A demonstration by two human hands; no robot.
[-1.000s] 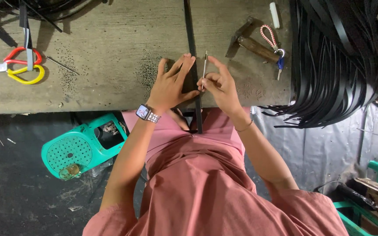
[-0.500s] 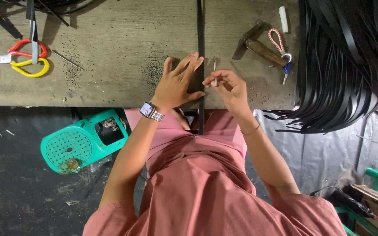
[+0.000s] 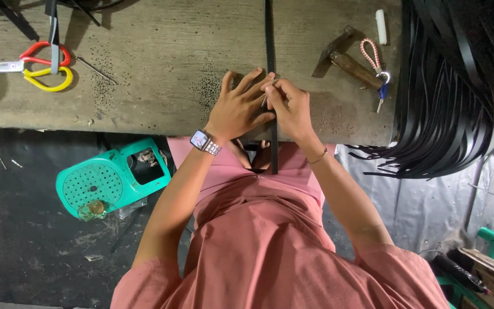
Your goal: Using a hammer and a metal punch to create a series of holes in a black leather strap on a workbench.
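One worn wooden workbench (image 3: pixel 161 63) spans the top of the view. One large bundle of black straps (image 3: pixel 458 91) hangs over its right end. One teal plastic stool (image 3: pixel 112 180) stands on the dark floor below the bench. One single black strap (image 3: pixel 270 34) runs down the bench's middle and over its near edge. Two hands meet on this strap: the left hand (image 3: pixel 238 109) lies flat with fingers spread, pressing it down; the right hand (image 3: pixel 290 106) pinches a thin metal pin-like tool against it. One hammer (image 3: pixel 344 60), one pair of red-and-yellow scissors (image 3: pixel 38 67), one small white cylinder (image 3: pixel 381 26).
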